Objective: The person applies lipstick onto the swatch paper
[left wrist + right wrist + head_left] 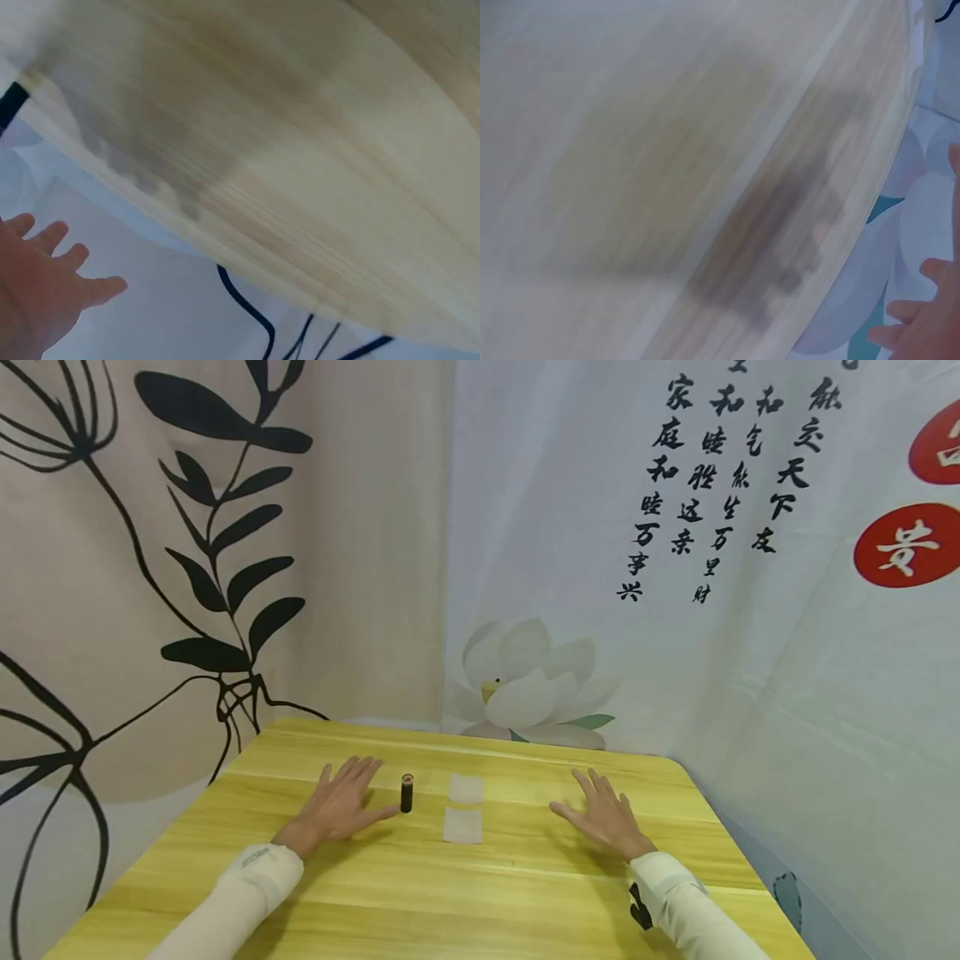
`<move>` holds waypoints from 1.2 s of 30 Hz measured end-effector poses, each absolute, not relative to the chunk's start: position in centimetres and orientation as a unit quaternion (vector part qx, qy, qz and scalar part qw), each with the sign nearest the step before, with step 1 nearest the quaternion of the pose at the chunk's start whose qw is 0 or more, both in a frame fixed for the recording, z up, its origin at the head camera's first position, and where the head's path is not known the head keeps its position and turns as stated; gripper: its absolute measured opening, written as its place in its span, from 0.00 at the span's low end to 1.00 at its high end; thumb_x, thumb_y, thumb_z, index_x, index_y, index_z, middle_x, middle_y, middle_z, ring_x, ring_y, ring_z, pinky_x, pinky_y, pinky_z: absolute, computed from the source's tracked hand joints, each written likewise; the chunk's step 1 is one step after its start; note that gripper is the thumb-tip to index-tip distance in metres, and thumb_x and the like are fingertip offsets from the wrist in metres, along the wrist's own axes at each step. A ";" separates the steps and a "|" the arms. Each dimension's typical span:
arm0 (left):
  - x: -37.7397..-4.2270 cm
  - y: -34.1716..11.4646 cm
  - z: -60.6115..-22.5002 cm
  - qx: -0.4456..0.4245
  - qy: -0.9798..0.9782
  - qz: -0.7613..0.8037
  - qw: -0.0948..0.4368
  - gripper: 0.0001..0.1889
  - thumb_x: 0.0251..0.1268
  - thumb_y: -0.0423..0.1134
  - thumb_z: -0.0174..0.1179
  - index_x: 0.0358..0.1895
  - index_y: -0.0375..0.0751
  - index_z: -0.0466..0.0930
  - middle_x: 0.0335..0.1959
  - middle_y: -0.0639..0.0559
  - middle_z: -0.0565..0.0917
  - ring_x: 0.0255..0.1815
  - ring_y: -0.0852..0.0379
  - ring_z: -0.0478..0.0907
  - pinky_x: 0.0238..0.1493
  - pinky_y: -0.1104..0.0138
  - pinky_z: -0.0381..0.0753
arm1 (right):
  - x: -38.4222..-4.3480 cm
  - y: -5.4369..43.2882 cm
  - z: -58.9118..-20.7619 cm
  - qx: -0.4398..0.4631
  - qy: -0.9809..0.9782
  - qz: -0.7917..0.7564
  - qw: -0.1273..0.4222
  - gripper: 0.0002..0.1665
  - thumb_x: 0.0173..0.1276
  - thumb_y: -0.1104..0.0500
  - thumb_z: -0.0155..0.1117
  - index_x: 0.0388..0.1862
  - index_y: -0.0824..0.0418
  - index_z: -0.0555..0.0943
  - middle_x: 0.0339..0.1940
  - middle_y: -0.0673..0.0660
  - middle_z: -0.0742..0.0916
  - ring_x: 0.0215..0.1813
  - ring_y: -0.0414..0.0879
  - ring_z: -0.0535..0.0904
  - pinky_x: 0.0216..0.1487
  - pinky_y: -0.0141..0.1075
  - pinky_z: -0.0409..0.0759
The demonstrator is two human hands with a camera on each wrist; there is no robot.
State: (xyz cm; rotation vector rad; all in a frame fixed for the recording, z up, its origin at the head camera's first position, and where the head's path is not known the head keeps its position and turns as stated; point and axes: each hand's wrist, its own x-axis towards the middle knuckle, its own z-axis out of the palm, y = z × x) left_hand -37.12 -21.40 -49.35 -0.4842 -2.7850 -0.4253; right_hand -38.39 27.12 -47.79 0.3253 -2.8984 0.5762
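Observation:
My left hand (341, 802), fingers straight and spread, is over the left part of the wooden table (405, 902). Its thumb tip points at a small upright black cylinder (407, 795) with a coppery top, right at its lower side in the head view. To the right of the cylinder lie two pale square pieces, a far one (466, 789) and a near one (462, 826), with a narrow gap between them. On the right side, my right hand (606, 818) is spread out too, holding nothing, its thumb toward the squares.
Behind the table hangs a cloth backdrop (367, 543) with dark plant drawings, a lotus and writing. The table's far edge (480, 739) runs close to it. Something small and black (640, 907) shows at the right sleeve (667, 885).

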 end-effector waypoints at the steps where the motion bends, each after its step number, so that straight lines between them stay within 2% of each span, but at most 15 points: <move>1: -37.2 -21.2 -49.2 -0.167 -0.963 -0.158 0.138 0.52 0.66 0.74 0.58 0.81 0.39 0.61 0.79 0.37 0.65 0.81 0.33 0.56 0.73 0.28 0.44 | -38.4 26.9 -47.6 0.113 -0.971 0.194 0.084 0.57 0.68 0.23 0.58 0.84 0.54 0.60 0.84 0.68 0.59 0.82 0.71 0.52 0.72 0.76 0.48; 5: -37.2 -20.2 -48.8 -0.154 -0.957 -0.215 0.119 0.47 0.66 0.71 0.61 0.76 0.37 0.69 0.74 0.36 0.72 0.78 0.32 0.60 0.73 0.29 0.48 | -38.5 25.7 -47.3 0.134 -0.968 0.190 0.098 0.55 0.68 0.22 0.58 0.83 0.54 0.64 0.81 0.66 0.67 0.78 0.67 0.64 0.71 0.71 0.60; 8: -37.1 -19.4 -48.4 -0.143 -0.950 -0.258 0.102 0.43 0.67 0.67 0.64 0.72 0.35 0.74 0.70 0.34 0.75 0.74 0.31 0.66 0.72 0.31 0.56 | -38.3 24.8 -47.1 0.157 -0.961 0.193 0.119 0.52 0.69 0.25 0.61 0.80 0.56 0.68 0.77 0.64 0.74 0.72 0.64 0.74 0.67 0.64 0.72; 11: -37.1 -18.7 -48.3 -0.143 -0.943 -0.286 0.088 0.38 0.67 0.63 0.67 0.68 0.35 0.78 0.67 0.36 0.79 0.70 0.33 0.72 0.70 0.36 0.66 | -38.2 23.8 -46.9 0.185 -0.954 0.188 0.140 0.47 0.70 0.28 0.64 0.75 0.58 0.74 0.71 0.62 0.80 0.63 0.61 0.82 0.57 0.56 0.82; 13: -37.2 -18.4 -48.3 -0.145 -0.940 -0.297 0.081 0.35 0.67 0.59 0.69 0.66 0.35 0.80 0.66 0.38 0.81 0.66 0.36 0.77 0.66 0.40 0.73 | -38.1 23.2 -46.8 0.196 -0.951 0.185 0.152 0.43 0.70 0.31 0.66 0.71 0.58 0.78 0.67 0.60 0.83 0.56 0.58 0.86 0.49 0.51 0.85; 14: -37.2 -18.2 -48.3 -0.145 -0.939 -0.301 0.079 0.34 0.67 0.57 0.70 0.65 0.34 0.80 0.65 0.38 0.81 0.63 0.38 0.79 0.62 0.41 0.77 | -38.1 22.9 -46.8 0.203 -0.948 0.189 0.156 0.41 0.70 0.32 0.67 0.70 0.58 0.79 0.66 0.60 0.84 0.48 0.57 0.88 0.43 0.49 0.86; 17: -37.3 -17.6 -48.5 -0.135 -0.937 -0.312 0.075 0.29 0.66 0.51 0.72 0.63 0.33 0.82 0.62 0.38 0.83 0.54 0.42 0.85 0.54 0.45 0.83 | -38.1 22.0 -46.7 0.214 -0.944 0.191 0.161 0.37 0.70 0.34 0.68 0.66 0.57 0.82 0.63 0.60 0.86 0.25 0.48 0.82 0.29 0.40 0.81; 20: -37.4 -16.9 -48.9 -0.119 -0.937 -0.319 0.074 0.27 0.65 0.48 0.74 0.59 0.31 0.84 0.58 0.36 0.85 0.50 0.42 0.86 0.50 0.46 0.84 | -38.1 20.9 -46.8 0.225 -0.941 0.197 0.158 0.35 0.70 0.35 0.69 0.63 0.58 0.84 0.63 0.60 0.86 0.12 0.39 0.64 0.21 0.34 0.73; 23: -37.5 -16.4 -49.3 -0.105 -0.938 -0.321 0.076 0.23 0.63 0.46 0.75 0.54 0.32 0.86 0.55 0.37 0.87 0.52 0.40 0.86 0.52 0.45 0.83 | -38.0 19.9 -46.8 0.237 -0.938 0.198 0.157 0.33 0.70 0.35 0.69 0.61 0.58 0.85 0.61 0.60 0.87 0.12 0.35 0.60 0.22 0.31 0.72; 25: -37.6 -16.2 -49.5 -0.098 -0.939 -0.319 0.079 0.20 0.63 0.45 0.76 0.50 0.34 0.88 0.51 0.39 0.88 0.49 0.43 0.86 0.50 0.46 0.83 | -37.9 19.2 -46.9 0.248 -0.934 0.200 0.160 0.32 0.71 0.36 0.69 0.60 0.59 0.86 0.59 0.59 0.88 0.12 0.38 0.64 0.21 0.32 0.73; 26: -37.6 -16.1 -49.6 -0.097 -0.940 -0.318 0.082 0.18 0.63 0.45 0.76 0.47 0.35 0.89 0.49 0.40 0.89 0.47 0.44 0.86 0.48 0.47 0.84 | -37.9 18.9 -46.9 0.253 -0.933 0.201 0.162 0.31 0.71 0.37 0.70 0.59 0.59 0.86 0.58 0.59 0.88 0.15 0.39 0.69 0.23 0.32 0.74; 28: -37.8 -16.1 -49.8 -0.090 -0.939 -0.319 0.089 0.14 0.62 0.43 0.76 0.44 0.37 0.90 0.45 0.44 0.90 0.42 0.49 0.85 0.45 0.50 0.83 | -37.9 18.3 -46.9 0.264 -0.928 0.201 0.169 0.29 0.71 0.38 0.70 0.58 0.59 0.87 0.56 0.59 0.89 0.23 0.44 0.80 0.25 0.32 0.76; 30: -37.9 -16.0 -50.0 -0.087 -0.938 -0.320 0.097 0.11 0.61 0.42 0.77 0.41 0.39 0.90 0.42 0.47 0.90 0.38 0.52 0.84 0.42 0.52 0.83 | -38.0 17.8 -47.0 0.275 -0.924 0.201 0.173 0.28 0.71 0.39 0.70 0.57 0.59 0.87 0.55 0.58 0.90 0.34 0.49 0.87 0.28 0.33 0.80; 32: -38.0 -16.0 -50.0 -0.088 -0.937 -0.323 0.103 0.09 0.61 0.41 0.77 0.40 0.40 0.90 0.40 0.49 0.90 0.38 0.53 0.84 0.43 0.52 0.83 | -38.1 17.4 -47.0 0.283 -0.921 0.203 0.173 0.27 0.72 0.40 0.69 0.57 0.59 0.87 0.54 0.57 0.90 0.46 0.52 0.89 0.32 0.36 0.83; 36: -38.1 -15.7 -49.8 -0.093 -0.930 -0.339 0.103 0.08 0.61 0.39 0.77 0.39 0.44 0.89 0.40 0.52 0.90 0.44 0.50 0.86 0.49 0.50 0.83 | -38.2 16.5 -46.9 0.292 -0.919 0.210 0.159 0.26 0.74 0.40 0.67 0.58 0.57 0.86 0.54 0.56 0.90 0.50 0.55 0.88 0.40 0.43 0.87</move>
